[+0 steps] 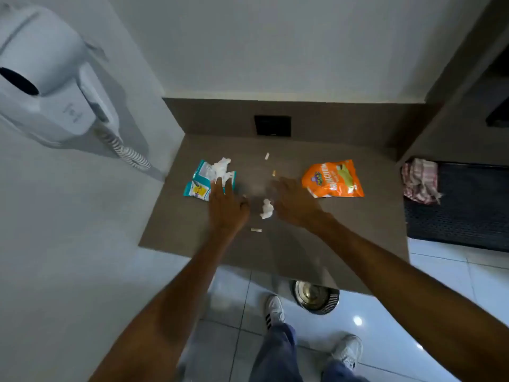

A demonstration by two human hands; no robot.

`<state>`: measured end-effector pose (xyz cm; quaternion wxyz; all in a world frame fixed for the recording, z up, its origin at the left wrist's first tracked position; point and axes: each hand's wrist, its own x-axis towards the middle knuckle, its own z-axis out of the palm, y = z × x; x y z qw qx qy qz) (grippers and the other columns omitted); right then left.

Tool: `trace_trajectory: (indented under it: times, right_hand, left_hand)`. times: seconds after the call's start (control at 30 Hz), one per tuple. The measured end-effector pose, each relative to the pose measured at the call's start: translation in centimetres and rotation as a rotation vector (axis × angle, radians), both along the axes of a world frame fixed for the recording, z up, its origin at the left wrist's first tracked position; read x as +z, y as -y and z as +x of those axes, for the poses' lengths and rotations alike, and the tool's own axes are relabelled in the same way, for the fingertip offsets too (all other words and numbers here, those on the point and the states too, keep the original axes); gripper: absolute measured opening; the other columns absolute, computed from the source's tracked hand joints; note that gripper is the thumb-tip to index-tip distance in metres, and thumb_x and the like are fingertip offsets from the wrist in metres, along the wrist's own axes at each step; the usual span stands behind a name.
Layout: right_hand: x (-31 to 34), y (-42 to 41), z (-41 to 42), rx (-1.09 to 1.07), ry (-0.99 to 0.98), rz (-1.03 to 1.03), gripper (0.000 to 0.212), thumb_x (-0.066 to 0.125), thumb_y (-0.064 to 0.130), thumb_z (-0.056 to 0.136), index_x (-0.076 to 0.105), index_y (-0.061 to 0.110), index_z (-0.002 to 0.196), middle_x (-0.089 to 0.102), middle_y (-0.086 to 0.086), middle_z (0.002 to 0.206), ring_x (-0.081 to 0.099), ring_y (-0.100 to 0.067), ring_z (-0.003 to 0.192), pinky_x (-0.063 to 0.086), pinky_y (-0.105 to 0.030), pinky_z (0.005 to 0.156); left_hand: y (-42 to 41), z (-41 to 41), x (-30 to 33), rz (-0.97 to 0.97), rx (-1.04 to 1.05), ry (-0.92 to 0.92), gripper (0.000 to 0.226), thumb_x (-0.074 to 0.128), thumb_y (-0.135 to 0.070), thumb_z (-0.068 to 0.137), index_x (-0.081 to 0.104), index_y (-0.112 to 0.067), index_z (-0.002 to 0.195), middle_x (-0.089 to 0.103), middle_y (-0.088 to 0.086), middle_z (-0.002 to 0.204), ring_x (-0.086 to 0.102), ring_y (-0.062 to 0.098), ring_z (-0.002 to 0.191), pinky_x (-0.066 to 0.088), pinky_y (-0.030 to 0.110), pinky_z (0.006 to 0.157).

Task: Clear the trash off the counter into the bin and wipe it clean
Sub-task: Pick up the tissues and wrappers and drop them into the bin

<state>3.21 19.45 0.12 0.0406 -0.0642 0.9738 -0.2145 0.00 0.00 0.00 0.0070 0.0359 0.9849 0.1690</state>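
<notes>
Two hands over counter: head view only; both reach forward above the grey-brown counter, nothing lifted yet
left hand: flat, fingers spread open, tips touching the teal wrapper and the edge of the crumpled tissue lying on it; not closed on anything
right hand: open, palm down, blurred; hovers between the small tissue wad and the orange snack bag; holds nothing as far as I can tell
small scraps: one paper bit near the back wall; one orange-tipped bit just beyond right fingertips; one bit near the front, between the wrists
bin: metal bin on the floor, partly tucked under the counter's front edge, beside the person's shoes
cloth: striped cloth on the dark mat to the right, well apart from both hands
risk 1: crumpled tissue sits loose on the wrapper; grabbing the wrapper alone may tip the tissue off onto counter or floor
risk 2: scraps are tiny and light; a sweeping hand may flick them off the edge, missing the bin
risk 3: bin half hidden under the overhang; dropped trash may hit the tiles instead
risk 4: wiping before the scraps are cleared would smear or scatter them
</notes>
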Motion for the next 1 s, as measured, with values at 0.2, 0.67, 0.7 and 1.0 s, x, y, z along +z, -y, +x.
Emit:
trace_trajectory:
  times: [0.2, 0.67, 0.7, 1.0]
  right_hand:
    - [-6.1, 3.8, -2.5, 0.007, 0.266, -0.052, 0.05, 0.058, 0.022, 0.096, 0.051, 0.016, 0.146, 0.033, -0.008, 0.162, 0.032, -0.027, 0.149, 0.034, -0.036, 0.12]
    - [-4.8, 2.2, 0.0, -0.275, 0.0, -0.356, 0.018, 0.071, 0.002, 0.084, 0.08, 0.003, 0.1, 0.071, -0.019, 0.112, 0.069, -0.032, 0.103, 0.053, -0.03, 0.091]
    - [-4.3, 2.2, 1.3, -0.34, -0.046, -0.402, 0.018, 0.075, 0.002, 0.082, 0.08, 0.004, 0.1, 0.072, -0.018, 0.108, 0.071, -0.031, 0.096, 0.051, -0.023, 0.085]
    - [-6.0, 2.3, 21.7, -0.429, -0.207, -0.55, 0.031, 0.078, 0.021, 0.087, 0.072, 0.013, 0.115, 0.071, -0.004, 0.113, 0.06, -0.001, 0.096, 0.046, -0.004, 0.09]
  left_hand:
    - [2.5, -11.8, -2.2, 0.027, -0.02, 0.017, 0.043, 0.06, -0.025, 0.1, 0.057, -0.009, 0.139, 0.06, 0.019, 0.141, 0.052, 0.04, 0.138, 0.042, 0.052, 0.118]
    - [1.5, -15.7, -1.4, 0.001, -0.12, -0.238, 0.031, 0.059, -0.02, 0.1, 0.069, -0.016, 0.129, 0.071, 0.01, 0.127, 0.06, 0.03, 0.125, 0.044, 0.042, 0.112]
    - [1.2, -13.8, -0.6, 0.143, -0.166, -0.269, 0.032, 0.057, -0.018, 0.1, 0.069, -0.016, 0.129, 0.071, 0.008, 0.128, 0.061, 0.027, 0.124, 0.045, 0.037, 0.111]
    - [1.7, 17.7, -5.2, 0.685, -0.377, 0.138, 0.031, 0.07, -0.014, 0.093, 0.075, -0.022, 0.122, 0.066, 0.009, 0.119, 0.062, -0.007, 0.099, 0.055, 0.016, 0.087]
